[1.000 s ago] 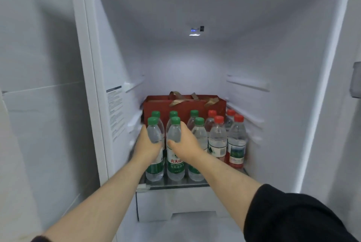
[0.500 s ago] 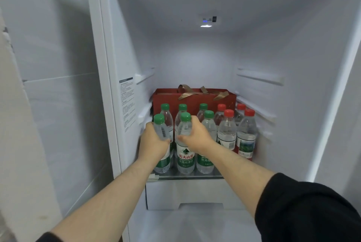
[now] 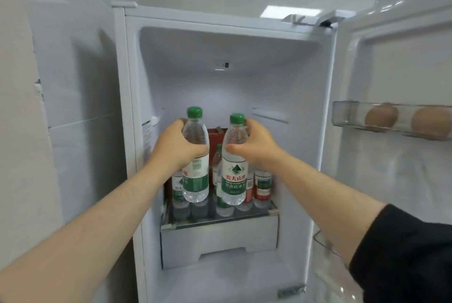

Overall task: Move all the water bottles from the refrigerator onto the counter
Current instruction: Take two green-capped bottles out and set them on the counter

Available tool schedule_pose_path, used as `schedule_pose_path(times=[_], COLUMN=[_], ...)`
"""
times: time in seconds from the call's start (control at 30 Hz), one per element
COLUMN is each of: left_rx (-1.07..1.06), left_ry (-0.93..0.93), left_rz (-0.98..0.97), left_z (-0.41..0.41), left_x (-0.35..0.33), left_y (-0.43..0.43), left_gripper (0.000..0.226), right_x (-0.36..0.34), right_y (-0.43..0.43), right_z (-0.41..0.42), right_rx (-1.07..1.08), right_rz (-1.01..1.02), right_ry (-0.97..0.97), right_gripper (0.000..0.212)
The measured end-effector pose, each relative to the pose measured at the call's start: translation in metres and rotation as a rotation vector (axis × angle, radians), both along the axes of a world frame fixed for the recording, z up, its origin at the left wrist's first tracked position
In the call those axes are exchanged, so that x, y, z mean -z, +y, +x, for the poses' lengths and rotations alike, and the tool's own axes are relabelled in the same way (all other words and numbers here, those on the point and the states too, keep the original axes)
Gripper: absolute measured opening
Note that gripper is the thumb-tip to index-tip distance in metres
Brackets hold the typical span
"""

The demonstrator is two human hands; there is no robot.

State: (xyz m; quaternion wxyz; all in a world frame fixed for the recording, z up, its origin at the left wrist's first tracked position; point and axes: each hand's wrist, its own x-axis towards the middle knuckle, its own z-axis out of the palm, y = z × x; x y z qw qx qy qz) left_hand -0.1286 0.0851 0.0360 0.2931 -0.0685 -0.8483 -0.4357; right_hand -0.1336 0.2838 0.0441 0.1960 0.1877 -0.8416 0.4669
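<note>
My left hand (image 3: 176,147) grips a green-capped water bottle (image 3: 195,175) by its upper body, held upright in front of the open refrigerator (image 3: 220,63). My right hand (image 3: 256,147) grips a second green-capped water bottle (image 3: 233,180) the same way, just to the right. Both bottles hang lifted off the glass shelf (image 3: 220,220). Behind them several more bottles (image 3: 263,185) with green and red labels still stand on that shelf, partly hidden. The counter is not in view.
A red gift box (image 3: 216,132) sits at the back of the shelf. The refrigerator door (image 3: 396,70) stands open on the right, with eggs (image 3: 381,116) in its clear bin. A white tiled wall (image 3: 61,82) closes in on the left.
Both hands have lifted their bottles off the shelf and drawn them out toward me. My view has pulled back, showing the whole refrigerator top and the door.
</note>
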Motion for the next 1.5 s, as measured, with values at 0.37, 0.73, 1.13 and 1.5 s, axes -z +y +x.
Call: schedule_pose_path(times=[0.37, 0.73, 1.13, 1.5], left_rx=[0.465, 0.88, 1.461, 1.765], left_ry=[0.038, 0.014, -0.101, -0.147], left_rz=[-0.071, 0.019, 0.109, 0.003], left_z=[0.119, 0.302, 0.509, 0.594], left_x=[-0.03, -0.037, -0.02, 0.02], left_y=[0.108, 0.299, 0.532, 0.796], left_gripper=[0.045, 0.061, 0.06, 0.045], right_x=[-0.031, -0.03, -0.037, 0.022], right_y=[0.136, 0.293, 0.46, 0.643], right_z=[0.191, 0.432, 0.71, 0.835], right_rx=[0.222, 0.41, 0.881, 1.356], right_rz=[0.034, 0.074, 0.161, 0.026], right_ry=[0.057, 0.025, -0.019, -0.109], right_gripper=[0.062, 0.061, 0.053, 0.063])
